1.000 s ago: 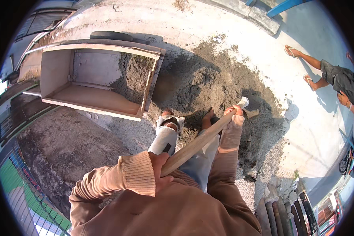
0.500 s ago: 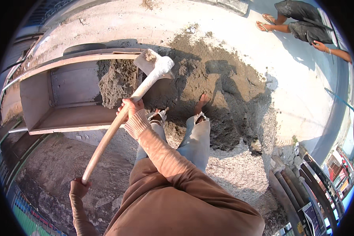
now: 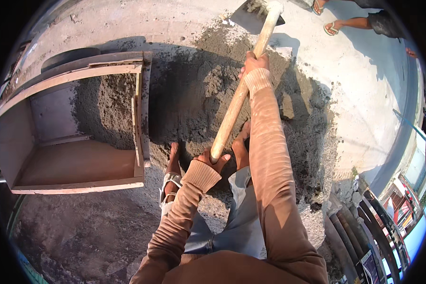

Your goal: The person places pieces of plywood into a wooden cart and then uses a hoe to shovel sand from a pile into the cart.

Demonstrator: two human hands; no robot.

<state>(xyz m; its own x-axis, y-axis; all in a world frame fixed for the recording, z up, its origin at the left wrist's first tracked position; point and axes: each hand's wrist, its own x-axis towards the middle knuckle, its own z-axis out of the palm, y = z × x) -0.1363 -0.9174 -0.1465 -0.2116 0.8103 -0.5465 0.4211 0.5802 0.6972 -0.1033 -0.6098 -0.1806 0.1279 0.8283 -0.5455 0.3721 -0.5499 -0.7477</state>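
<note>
Both my hands are closed round the wooden handle of a hoe (image 3: 231,112). My left hand (image 3: 211,160) grips the butt of the handle, low in front of my legs. Farther up the handle, my right hand (image 3: 255,65) holds on nearer the head. The hoe's dark blade (image 3: 252,20), with a bit of grey mix on it, is at the far edge of the wet mortar heap (image 3: 194,102); whether it touches the ground I cannot tell. To the left stands a wooden box (image 3: 75,185) with grey mortar (image 3: 110,106) piled at its right end.
My bare feet (image 3: 174,150) are at the near side of the mortar. A person in sandals (image 3: 333,27) stands at the far right on the pale concrete ground. Several dark curved pieces (image 3: 359,222) lie at the lower right. A dark tyre-like shape (image 3: 68,59) lies behind the box.
The hoe has swung from over the box's right end to the far side of the heap. My left hand has come up from the lower left, my right arm has stretched forward.
</note>
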